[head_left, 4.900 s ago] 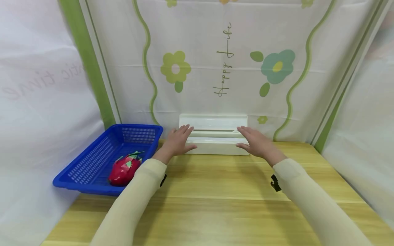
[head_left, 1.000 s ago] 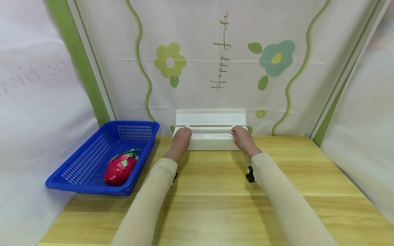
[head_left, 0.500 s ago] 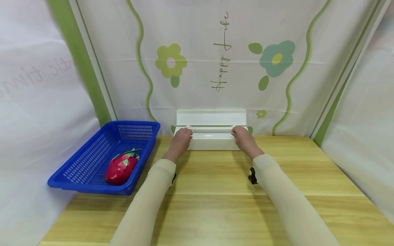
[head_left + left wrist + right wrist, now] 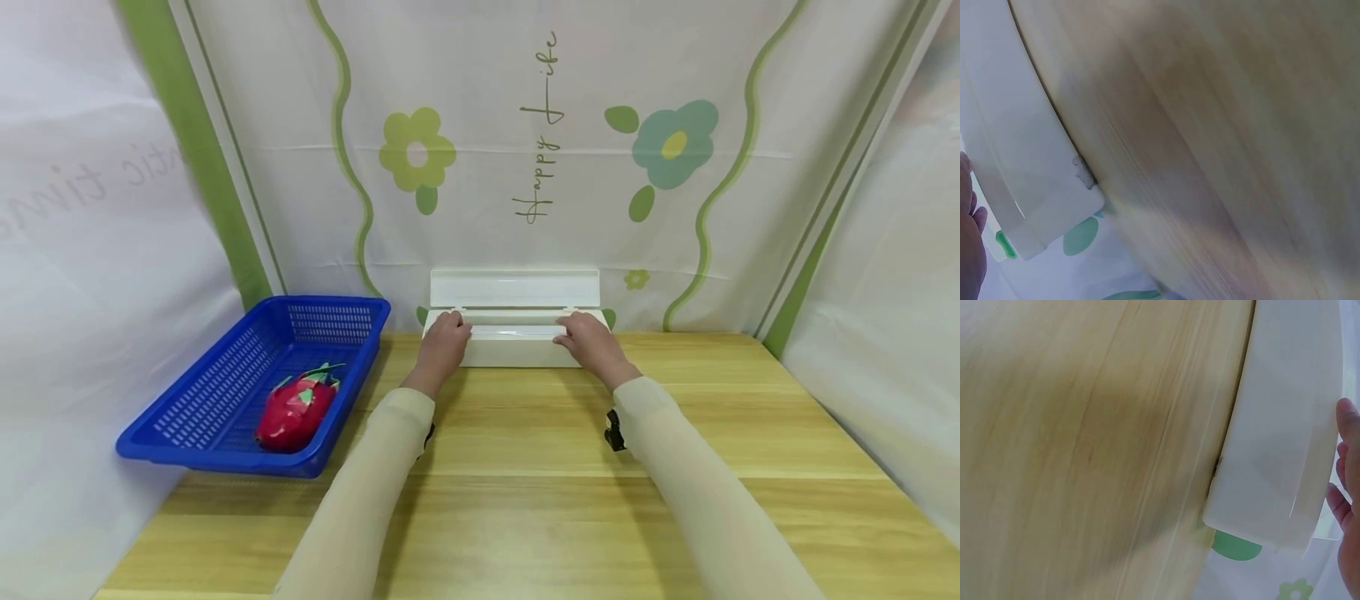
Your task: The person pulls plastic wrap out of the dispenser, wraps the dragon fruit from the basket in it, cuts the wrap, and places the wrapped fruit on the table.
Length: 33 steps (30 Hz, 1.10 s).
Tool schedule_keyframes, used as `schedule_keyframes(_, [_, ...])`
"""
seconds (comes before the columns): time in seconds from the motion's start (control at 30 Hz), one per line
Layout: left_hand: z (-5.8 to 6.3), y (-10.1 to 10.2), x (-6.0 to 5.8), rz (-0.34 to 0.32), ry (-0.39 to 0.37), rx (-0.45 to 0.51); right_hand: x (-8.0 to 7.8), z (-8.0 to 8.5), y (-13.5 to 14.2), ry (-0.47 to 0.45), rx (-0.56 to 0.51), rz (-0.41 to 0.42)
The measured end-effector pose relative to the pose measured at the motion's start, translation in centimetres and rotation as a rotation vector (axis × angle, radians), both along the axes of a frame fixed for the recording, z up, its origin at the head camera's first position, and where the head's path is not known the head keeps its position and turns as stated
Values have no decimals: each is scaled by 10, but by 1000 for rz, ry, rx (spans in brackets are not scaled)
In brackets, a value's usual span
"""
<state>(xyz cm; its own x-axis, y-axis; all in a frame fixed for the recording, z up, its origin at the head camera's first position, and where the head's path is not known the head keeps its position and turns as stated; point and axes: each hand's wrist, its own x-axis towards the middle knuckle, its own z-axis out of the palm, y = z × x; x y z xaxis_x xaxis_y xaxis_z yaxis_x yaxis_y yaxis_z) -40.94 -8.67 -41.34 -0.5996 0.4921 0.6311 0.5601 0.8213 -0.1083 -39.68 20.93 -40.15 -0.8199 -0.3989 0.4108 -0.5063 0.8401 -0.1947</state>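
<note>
At the back of the table stands a long white cling film dispenser (image 4: 517, 354), its lid (image 4: 514, 289) raised. A glossy strip (image 4: 517, 331) shows in its opening. My left hand (image 4: 446, 343) lies over the left end, fingers bent down at the front rim; whether they pinch anything I cannot tell. Over the right end is my right hand (image 4: 589, 342), thumb and forefinger apart, fingertips at the opening. In the right wrist view the thumb of that hand (image 4: 1350, 469) is at the dispenser's rim (image 4: 1319, 456). In the left wrist view my left hand (image 4: 971, 244) is cropped.
A blue plastic basket (image 4: 202, 408) stands at the table's left side, with a red dragon fruit (image 4: 296, 412) in it. A flower-printed cloth (image 4: 480, 225) hangs close behind the dispenser. Wooden tabletop (image 4: 517, 500) stretches in front of it.
About five seconds ago both hands were spread at the dispenser's ends; later their fingers curled in at the opening. Since half a second ago, the right thumb and forefinger have parted.
</note>
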Motion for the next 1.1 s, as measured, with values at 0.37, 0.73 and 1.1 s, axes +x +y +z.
schedule_keyframes(0.37, [0, -1, 1, -19, 54, -14, -3, -3, -1, 298, 114, 86])
schedule_keyframes(0.73, [-1, -2, 3, 6, 4, -20, -6, -11, -1, 237, 123, 78])
schedule_keyframes(1.1, [-1, -4, 8, 17, 5, -15, -1, -15, -1, 323, 63, 118])
